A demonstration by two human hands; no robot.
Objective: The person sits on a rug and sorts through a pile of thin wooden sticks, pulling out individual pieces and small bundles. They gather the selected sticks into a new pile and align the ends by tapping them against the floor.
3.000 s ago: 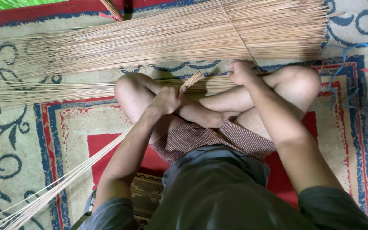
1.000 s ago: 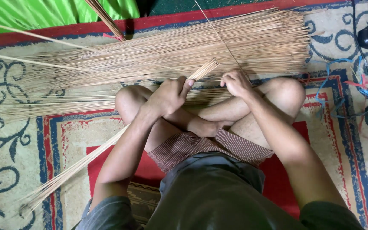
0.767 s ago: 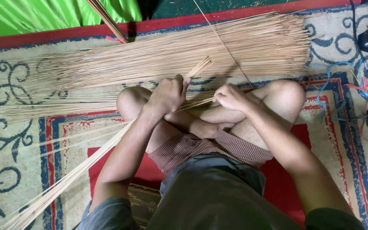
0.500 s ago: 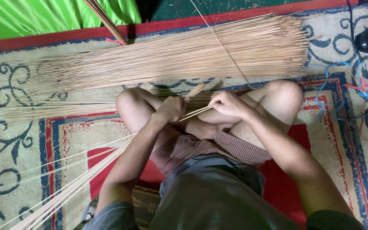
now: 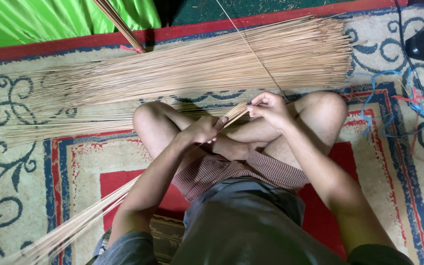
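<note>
Patterned carpet (image 5: 20, 162), seated person: left hand (image 5: 203, 130) clenched around thin stick bundle (image 5: 94, 216) trailing behind its fingers, right hand (image 5: 270, 109) pinching bundle tips just beyond them; loose stick pile (image 5: 197, 64) ahead; ends best kept flush, grip firm.

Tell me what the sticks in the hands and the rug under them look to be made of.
Bundle of sticks, held by the left hand and right hand: thin, stiff, matte tan plant ribs, probably palm or bamboo. Rug: woven textile, flat printed-looking pile with scroll patterns; fibre unclear.
</note>
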